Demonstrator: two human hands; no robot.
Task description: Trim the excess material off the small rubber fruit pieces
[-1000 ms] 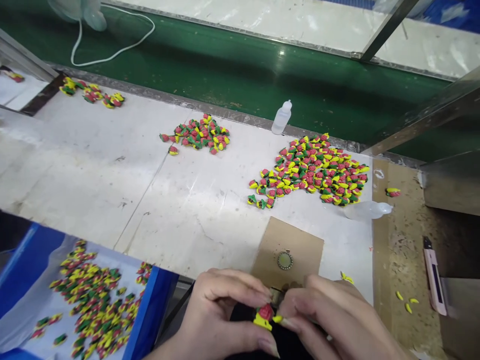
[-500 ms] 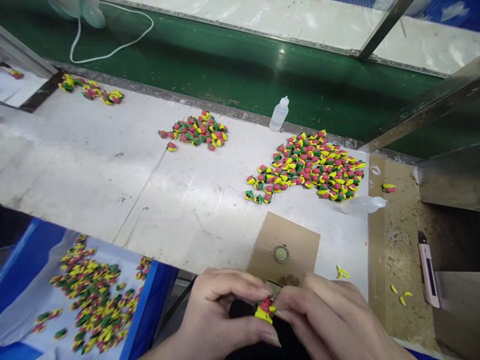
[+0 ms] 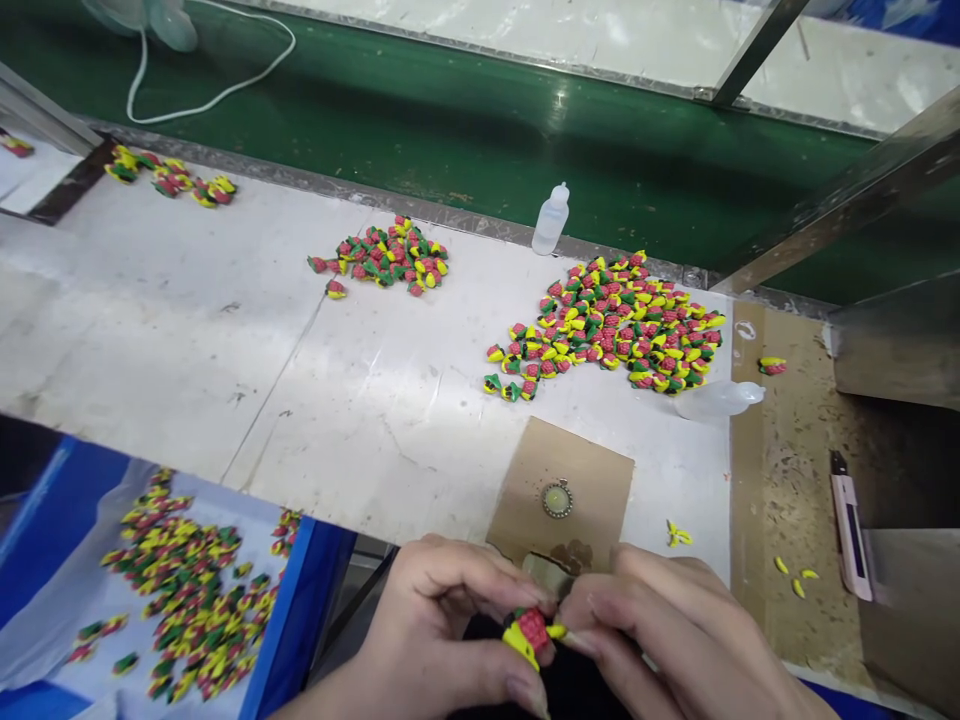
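Note:
My left hand (image 3: 435,630) and my right hand (image 3: 675,640) meet at the bottom edge of the view, fingers pinched together on one small red, yellow and green toy piece (image 3: 529,632). A small grey block (image 3: 546,574) sits just behind the fingertips, at the near edge of a brown cardboard square (image 3: 592,475). A round metal pendant (image 3: 557,498) lies on that cardboard. Beyond it, on the white table (image 3: 225,330), spreads a large pile of the same toy pieces (image 3: 611,325).
A smaller pile (image 3: 382,258) and a far-left pile (image 3: 165,178) lie on the table. One dropper bottle (image 3: 550,218) stands upright, another (image 3: 718,398) lies flat. A blue bin (image 3: 300,610) of pieces sits lower left. A pink utility knife (image 3: 851,525) rests on the right.
Both hands have shifted slightly lower and turned the toy piece between the fingers. The view has tilted a little; nothing on the table moved.

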